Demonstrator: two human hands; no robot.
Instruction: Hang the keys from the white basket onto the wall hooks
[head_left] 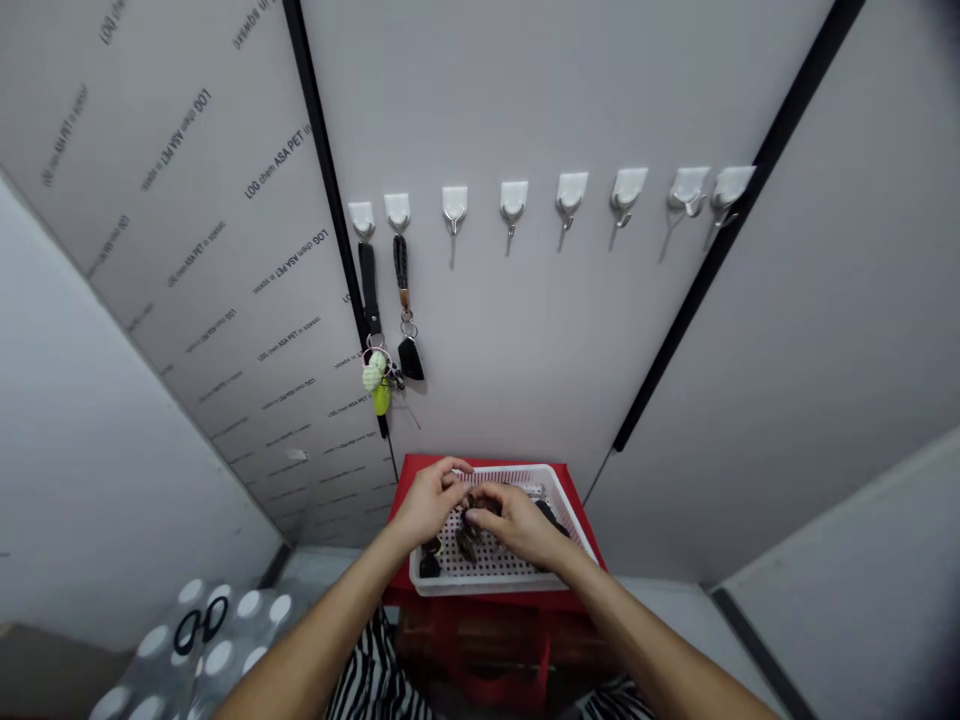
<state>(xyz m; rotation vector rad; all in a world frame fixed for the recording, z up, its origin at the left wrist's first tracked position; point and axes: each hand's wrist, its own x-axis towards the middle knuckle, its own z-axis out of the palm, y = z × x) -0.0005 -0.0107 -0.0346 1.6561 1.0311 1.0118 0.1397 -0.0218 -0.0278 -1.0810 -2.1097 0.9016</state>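
Both my hands reach into a white perforated basket on a red stool. My left hand and my right hand have their fingers pinched together on a dark keychain between them, just above the basket floor. Other dark key items lie in the basket. On the wall above, a row of several white hooks runs across. A black strap with a pale green charm hangs from the leftmost hook. Beside it hangs a braided strap with a black fob.
Grey wall panels with black seams stand behind the stool. A polka-dot fabric item lies at lower left. Striped cloth covers my lap below the stool. The other hooks to the right hang bare.
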